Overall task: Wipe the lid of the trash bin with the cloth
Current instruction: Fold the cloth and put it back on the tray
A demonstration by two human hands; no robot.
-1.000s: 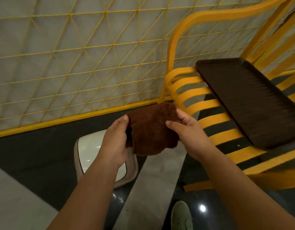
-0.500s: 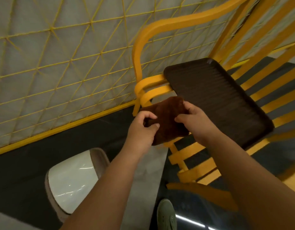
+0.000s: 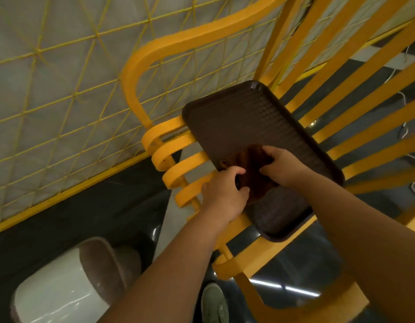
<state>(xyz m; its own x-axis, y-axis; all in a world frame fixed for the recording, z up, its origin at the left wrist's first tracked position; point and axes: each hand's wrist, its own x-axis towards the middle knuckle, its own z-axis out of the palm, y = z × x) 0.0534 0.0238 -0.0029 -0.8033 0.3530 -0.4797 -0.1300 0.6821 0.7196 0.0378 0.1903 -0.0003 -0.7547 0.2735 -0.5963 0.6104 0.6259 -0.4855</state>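
Where the mesh wall (image 3: 62,94) runs from 8 to 1 o'clock, its yellow base rail (image 3: 69,190) hems the dark floor (image 3: 97,217) into a narrow strip. Filling 12 to 5 o'clock, the chair (image 3: 355,73) carries a brown tray (image 3: 236,122) on its slats, the tray's near end overhanging the seat edge. Down at 7 o'clock, well apart from both hands, the bin (image 3: 59,290) shows its white lid (image 3: 50,297), with floor open around it. Over the tray's near half, the cloth (image 3: 250,176) is bunched between left hand (image 3: 222,194) and right hand (image 3: 285,166); both curl their fingers on it. At 6 o'clock stands a shoe (image 3: 212,304).
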